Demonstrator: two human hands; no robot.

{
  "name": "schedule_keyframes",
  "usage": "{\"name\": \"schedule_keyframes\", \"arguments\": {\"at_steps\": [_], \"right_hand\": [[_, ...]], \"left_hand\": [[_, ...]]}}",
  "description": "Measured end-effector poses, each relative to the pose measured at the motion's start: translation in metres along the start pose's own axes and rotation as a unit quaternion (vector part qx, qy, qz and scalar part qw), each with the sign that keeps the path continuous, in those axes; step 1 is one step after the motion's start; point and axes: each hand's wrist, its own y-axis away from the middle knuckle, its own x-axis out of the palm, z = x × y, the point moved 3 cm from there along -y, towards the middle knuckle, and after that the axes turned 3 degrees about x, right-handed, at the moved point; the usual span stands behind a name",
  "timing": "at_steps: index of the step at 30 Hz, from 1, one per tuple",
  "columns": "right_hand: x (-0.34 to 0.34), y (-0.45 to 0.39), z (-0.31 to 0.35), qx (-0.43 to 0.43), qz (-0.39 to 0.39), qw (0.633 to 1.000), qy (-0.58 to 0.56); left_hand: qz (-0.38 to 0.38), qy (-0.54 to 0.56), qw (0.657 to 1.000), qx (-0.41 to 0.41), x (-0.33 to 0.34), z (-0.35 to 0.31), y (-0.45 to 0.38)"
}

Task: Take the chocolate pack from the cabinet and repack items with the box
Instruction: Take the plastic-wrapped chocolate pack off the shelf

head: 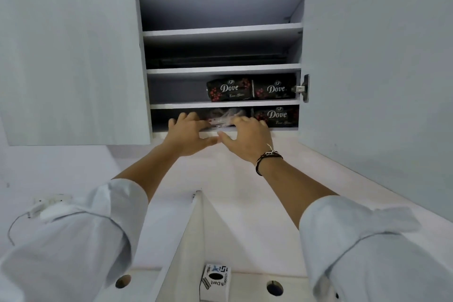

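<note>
An open wall cabinet (221, 69) with several shelves is above me. On its lowest shelf lies a chocolate pack (226, 117) in shiny dark wrapping, between my two hands. My left hand (190, 133) has its fingers over the pack's left end. My right hand (247, 137), with a dark bracelet on the wrist, covers its right end. Both hands touch the pack at the shelf's front edge. A black Dove pack (276, 116) stands to the right on the same shelf. Two more Dove packs (230, 89) (274, 89) stand on the shelf above.
The cabinet doors (73, 51) (377, 56) hang open on both sides. Below, a white counter holds a small white box (215, 282) with a round black hole. A white partition edge (196, 216) runs up the middle. A cable and socket (46, 206) are at the left wall.
</note>
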Motion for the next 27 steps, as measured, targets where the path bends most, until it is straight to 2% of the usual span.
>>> {"name": "schedule_keyframes", "arguments": {"at_steps": [2, 5, 6, 9, 11, 12, 14, 15, 17, 19, 21, 22, 24, 25, 27], "right_hand": [[-0.003, 0.000, 0.002, 0.023, -0.029, 0.998, -0.047], [-0.013, 0.004, 0.003, 0.081, -0.064, 0.981, -0.164], [-0.015, 0.007, 0.004, 0.096, -0.065, 0.974, -0.196], [-0.033, 0.019, 0.009, 0.134, -0.080, 0.949, -0.275], [-0.047, 0.031, 0.008, 0.193, -0.075, 0.912, -0.354], [-0.046, 0.032, 0.004, 0.241, -0.058, 0.879, -0.408], [-0.049, 0.050, -0.003, 0.328, 0.011, 0.793, -0.513], [-0.047, 0.059, -0.007, 0.348, 0.038, 0.765, -0.541], [-0.050, 0.089, -0.012, 0.354, 0.070, 0.757, -0.544], [-0.051, 0.128, -0.018, 0.353, 0.087, 0.762, -0.536], [-0.049, 0.173, -0.027, 0.358, 0.120, 0.754, -0.537], [-0.041, 0.198, -0.033, 0.362, 0.146, 0.745, -0.541], [-0.026, 0.243, -0.042, 0.365, 0.199, 0.726, -0.547], [-0.018, 0.265, -0.047, 0.370, 0.220, 0.719, -0.546], [0.006, 0.308, -0.058, 0.393, 0.256, 0.701, -0.538]], "left_hand": [[0.003, 0.022, 1.000, 0.007, -0.004, -0.004, -0.002], [0.027, 0.132, 0.991, 0.013, -0.009, -0.014, 0.003], [0.014, 0.149, 0.989, 0.013, -0.013, -0.020, 0.008], [-0.112, 0.094, 0.988, 0.041, -0.031, -0.041, 0.028], [-0.183, 0.081, 0.975, 0.092, -0.041, -0.060, 0.052], [-0.203, 0.083, 0.968, 0.123, -0.044, -0.070, 0.061], [-0.196, 0.092, 0.963, 0.160, -0.044, -0.096, 0.095], [-0.189, 0.112, 0.961, 0.169, -0.040, -0.107, 0.109], [-0.179, 0.202, 0.951, 0.152, -0.034, -0.123, 0.146], [-0.196, 0.306, 0.928, 0.086, -0.021, -0.131, 0.182], [-0.241, 0.352, 0.904, -0.029, 0.002, -0.131, 0.216], [-0.236, 0.355, 0.900, -0.095, 0.020, -0.129, 0.231], [-0.170, 0.368, 0.887, -0.220, 0.059, -0.126, 0.260], [-0.116, 0.398, 0.868, -0.272, 0.079, -0.125, 0.274], [0.000, 0.486, 0.800, -0.352, 0.118, -0.130, 0.307]]}}
